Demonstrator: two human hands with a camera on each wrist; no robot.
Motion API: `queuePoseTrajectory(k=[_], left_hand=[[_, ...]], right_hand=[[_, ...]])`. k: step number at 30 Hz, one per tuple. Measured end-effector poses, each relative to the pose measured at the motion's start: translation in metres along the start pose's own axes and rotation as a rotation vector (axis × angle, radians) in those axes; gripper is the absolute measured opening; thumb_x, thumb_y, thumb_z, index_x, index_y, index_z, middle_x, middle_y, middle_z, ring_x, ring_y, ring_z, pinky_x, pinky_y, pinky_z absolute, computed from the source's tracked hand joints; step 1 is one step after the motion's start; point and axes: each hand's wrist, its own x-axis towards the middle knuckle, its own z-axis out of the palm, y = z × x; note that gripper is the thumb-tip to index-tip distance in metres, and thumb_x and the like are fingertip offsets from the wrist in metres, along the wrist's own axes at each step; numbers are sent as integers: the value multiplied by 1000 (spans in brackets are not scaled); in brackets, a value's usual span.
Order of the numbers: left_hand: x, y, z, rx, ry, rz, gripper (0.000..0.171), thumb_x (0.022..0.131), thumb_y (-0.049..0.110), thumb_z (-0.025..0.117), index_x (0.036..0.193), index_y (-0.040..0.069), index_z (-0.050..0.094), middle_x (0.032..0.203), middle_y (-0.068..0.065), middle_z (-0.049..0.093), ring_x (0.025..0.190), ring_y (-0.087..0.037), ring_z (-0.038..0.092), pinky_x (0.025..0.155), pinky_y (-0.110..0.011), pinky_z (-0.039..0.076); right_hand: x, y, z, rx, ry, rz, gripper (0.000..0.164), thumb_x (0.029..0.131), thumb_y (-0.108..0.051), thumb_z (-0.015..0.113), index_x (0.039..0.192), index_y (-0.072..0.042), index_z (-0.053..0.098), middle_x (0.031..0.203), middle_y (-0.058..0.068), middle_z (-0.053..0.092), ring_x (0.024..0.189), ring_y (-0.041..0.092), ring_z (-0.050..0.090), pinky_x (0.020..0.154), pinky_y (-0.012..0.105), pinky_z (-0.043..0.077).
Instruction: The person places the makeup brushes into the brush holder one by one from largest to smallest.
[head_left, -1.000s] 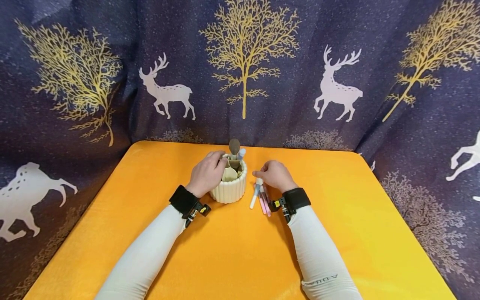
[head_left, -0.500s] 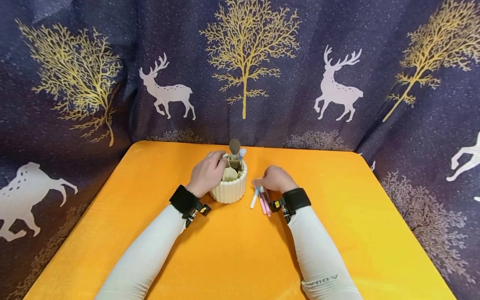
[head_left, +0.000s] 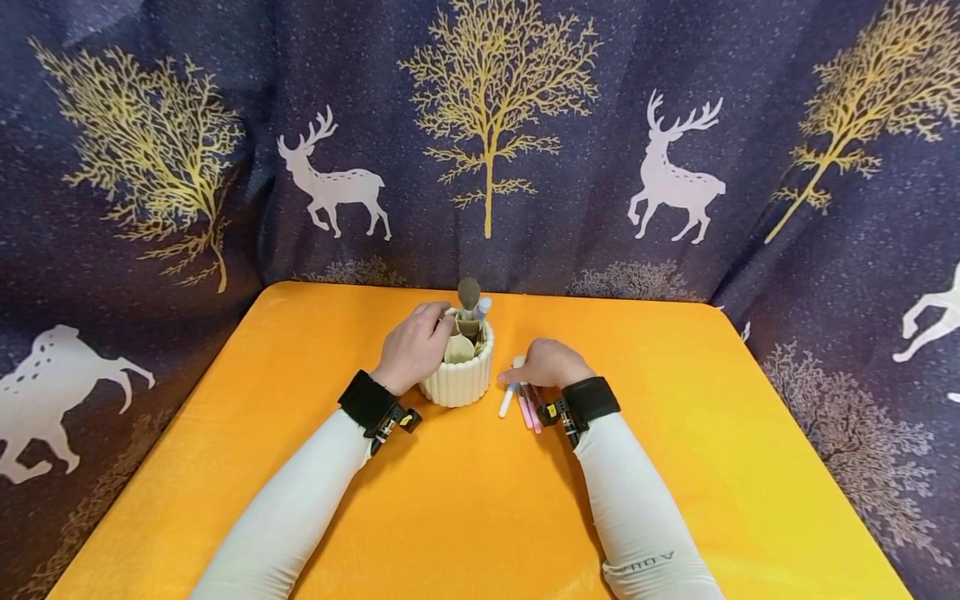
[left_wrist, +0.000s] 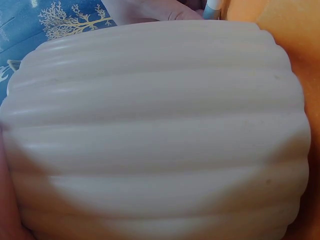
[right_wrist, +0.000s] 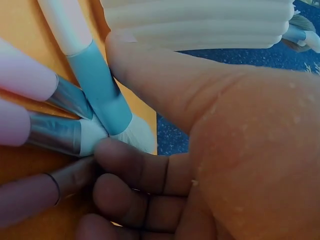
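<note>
A white ribbed pot stands upright on the table with makeup brushes in it. My left hand grips it at its left side and rim; the pot's wall fills most of the left wrist view. Right of the pot, my right hand is low over several loose makeup brushes. In the right wrist view, its thumb lies along the side of a white-handled brush with a blue ferrule. The curled fingertips are by that brush's bristles, with a wide gap to the thumb. Pink-handled brushes lie beside it.
The table has an orange cover. Behind it hangs a dark blue curtain with deer and trees. A dark brush head and a pale blue one stick up from the pot.
My right hand has come down and slightly nearer me, its thumb now lower beside the blue-and-white brush. The left hand and the pot have stayed in place.
</note>
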Motion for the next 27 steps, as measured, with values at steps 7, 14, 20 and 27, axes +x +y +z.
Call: queuePoseTrajectory(k=[7, 14, 20, 27], left_hand=[[0, 1, 0, 0, 2, -6, 54, 121, 39, 39, 161, 8, 58, 154, -16, 62, 134, -38, 64, 106, -59, 54], [1, -1, 1, -4, 4, -6, 54, 121, 40, 39, 161, 9, 58, 154, -16, 62, 133, -37, 64, 105, -59, 54], [0, -1, 1, -8, 5, -6, 54, 121, 40, 40, 160, 8, 58, 153, -16, 62, 133, -37, 65, 105, -59, 54], [0, -1, 0, 0, -3, -3, 54, 121, 40, 39, 161, 9, 58, 154, -16, 62, 133, -37, 64, 106, -59, 54]], right_hand=[[1, -2, 1, -18, 20, -12, 62, 93, -64, 84, 58, -20, 58, 56, -6, 38, 50, 16, 39, 55, 33, 34], [2, -3, 2, -19, 30, 10, 52, 94, -55, 85, 63, -18, 65, 60, -5, 45, 55, 17, 45, 56, 33, 36], [3, -3, 2, 11, 14, 22, 46, 94, -44, 83, 62, -16, 64, 58, -4, 45, 52, 17, 44, 54, 33, 35], [1, -1, 0, 85, 27, 12, 48, 98, -39, 80, 59, -16, 62, 55, -5, 38, 48, 16, 39, 51, 32, 33]])
